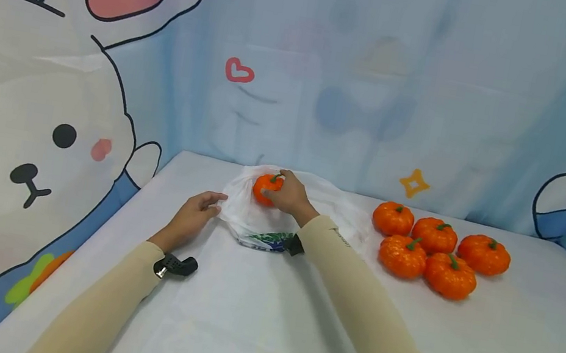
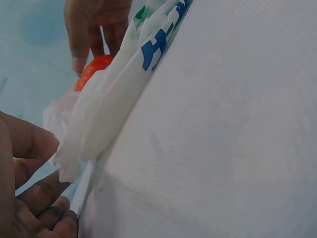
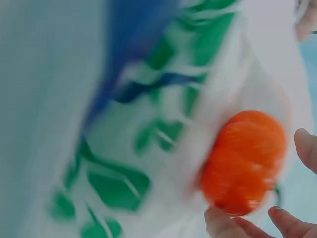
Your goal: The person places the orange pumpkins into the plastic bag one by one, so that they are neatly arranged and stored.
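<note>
A small orange pumpkin (image 1: 264, 188) with a green stem is at the mouth of a white plastic bag (image 1: 241, 210) with green and blue print. My right hand (image 1: 291, 194) holds it from the right, thumb on its near side and fingers by the stem. In the right wrist view, the pumpkin (image 3: 245, 161) lies against the white plastic, with fingertips at its lower side. My left hand (image 1: 193, 218) pinches the bag's left edge, shown close up in the left wrist view beside the bag (image 2: 106, 106). The bag hides part of the pumpkin there.
To the right on the white table (image 1: 529, 339), several more orange pumpkins (image 1: 432, 236) stand in a cluster. A blue cartoon-print curtain (image 1: 332, 73) hangs behind the table and along its left side. Each wrist wears a black strap (image 1: 174, 267).
</note>
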Tool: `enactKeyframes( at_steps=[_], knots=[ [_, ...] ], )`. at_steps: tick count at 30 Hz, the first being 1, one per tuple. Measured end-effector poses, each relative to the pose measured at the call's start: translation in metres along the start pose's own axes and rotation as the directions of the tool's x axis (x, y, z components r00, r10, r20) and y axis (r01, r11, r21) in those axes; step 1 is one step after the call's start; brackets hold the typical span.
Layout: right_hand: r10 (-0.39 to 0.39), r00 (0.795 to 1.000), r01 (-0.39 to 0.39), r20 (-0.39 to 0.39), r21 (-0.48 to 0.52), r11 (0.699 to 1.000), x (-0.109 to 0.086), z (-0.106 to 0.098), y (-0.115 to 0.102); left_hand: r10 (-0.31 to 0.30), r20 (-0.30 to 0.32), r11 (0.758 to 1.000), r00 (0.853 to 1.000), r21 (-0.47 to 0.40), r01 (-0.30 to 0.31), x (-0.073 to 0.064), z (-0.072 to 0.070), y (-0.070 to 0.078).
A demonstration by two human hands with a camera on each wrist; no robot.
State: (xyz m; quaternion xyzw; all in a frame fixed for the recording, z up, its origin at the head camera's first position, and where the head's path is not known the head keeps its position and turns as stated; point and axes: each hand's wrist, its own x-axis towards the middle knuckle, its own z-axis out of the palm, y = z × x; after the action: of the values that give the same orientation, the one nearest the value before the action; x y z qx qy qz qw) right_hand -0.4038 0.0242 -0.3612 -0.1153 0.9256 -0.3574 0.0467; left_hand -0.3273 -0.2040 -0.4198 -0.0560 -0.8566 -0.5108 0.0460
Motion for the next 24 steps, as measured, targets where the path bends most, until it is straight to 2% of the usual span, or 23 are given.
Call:
enactKeyframes(
  at_steps=[3, 5, 9, 11, 13, 14, 17, 18, 20, 21, 24],
  knots=[
    [-0.055, 0.998, 0.055, 0.004, -0.035, 0.998, -0.016, -0.008, -0.005, -0.015, -0.008, 1.000, 1.000, 0.014, 0.015, -0.004, -0.004, -0.001],
    [-0.114, 0.994, 0.113, 0.001, -0.091, 0.989, -0.037, -0.016, -0.007, -0.021, -0.007, 1.000, 1.000, 0.018, 0.021, -0.005, -0.006, -0.003],
    [-0.236, 0.972, 0.231, -0.007, -0.187, 0.955, -0.102, -0.036, 0.000, -0.033, -0.010, 0.999, 0.999, 0.028, 0.033, -0.008, -0.011, -0.006],
    [-0.288, 0.957, 0.272, -0.043, -0.220, 0.937, -0.134, -0.047, 0.011, -0.036, -0.014, 0.999, 0.999, 0.030, 0.037, -0.009, -0.014, -0.007],
    [-0.329, 0.937, 0.294, -0.116, -0.244, 0.924, -0.159, -0.059, 0.028, -0.042, -0.016, 0.998, 0.999, 0.036, 0.043, -0.011, -0.017, -0.006],
    [-0.353, 0.921, 0.305, -0.165, -0.260, 0.916, -0.168, -0.065, 0.037, -0.045, -0.016, 0.998, 0.999, 0.037, 0.046, -0.011, -0.019, -0.005],
    [-0.416, 0.847, 0.323, -0.332, -0.301, 0.897, -0.185, -0.088, 0.069, -0.054, -0.019, 0.998, 0.998, 0.045, 0.055, -0.010, -0.024, -0.003],
    [-0.417, 0.825, 0.310, -0.381, -0.313, 0.898, -0.187, -0.096, 0.080, -0.056, -0.021, 0.997, 0.998, 0.046, 0.057, -0.009, -0.026, -0.003],
    [-0.371, 0.809, 0.247, -0.455, -0.310, 0.918, -0.189, -0.111, 0.102, -0.056, -0.027, 0.997, 0.998, 0.046, 0.057, -0.009, -0.029, -0.003],
    [-0.325, 0.818, 0.202, -0.474, -0.292, 0.935, -0.189, -0.119, 0.113, -0.056, -0.032, 0.997, 0.998, 0.045, 0.057, -0.008, -0.030, -0.004],
    [-0.116, 0.893, 0.022, -0.435, -0.216, 0.976, -0.185, -0.139, 0.146, -0.059, -0.038, 0.997, 0.998, 0.041, 0.060, -0.009, -0.032, -0.005]
  ],
)
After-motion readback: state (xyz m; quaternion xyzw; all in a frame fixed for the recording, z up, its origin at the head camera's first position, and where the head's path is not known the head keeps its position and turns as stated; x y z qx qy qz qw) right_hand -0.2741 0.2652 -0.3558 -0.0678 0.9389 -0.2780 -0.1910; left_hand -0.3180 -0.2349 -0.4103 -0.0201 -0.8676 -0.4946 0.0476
